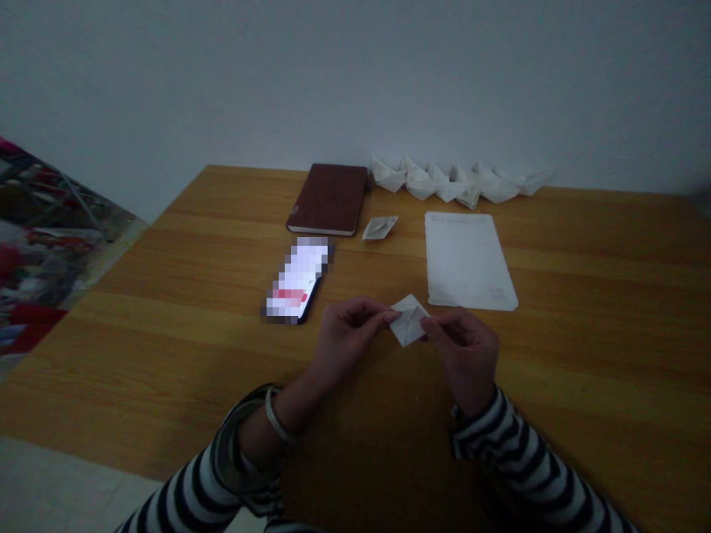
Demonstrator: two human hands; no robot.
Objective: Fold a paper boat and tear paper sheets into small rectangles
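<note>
A small folded white paper (409, 320), diamond-shaped, is held just above the wooden table (167, 311) between both hands. My left hand (347, 337) pinches its left corner with thumb and fingers closed. My right hand (464, 352) pinches its right corner in the same way. Both wrists wear striped black-and-white sleeves, and a bangle sits on the left wrist.
A phone (297, 285) with a lit screen lies left of the hands. Behind it are a brown notebook (329, 198), one small paper boat (380, 227), a stack of white sheets (466, 259) and a row of several folded paper boats (455, 181) by the wall.
</note>
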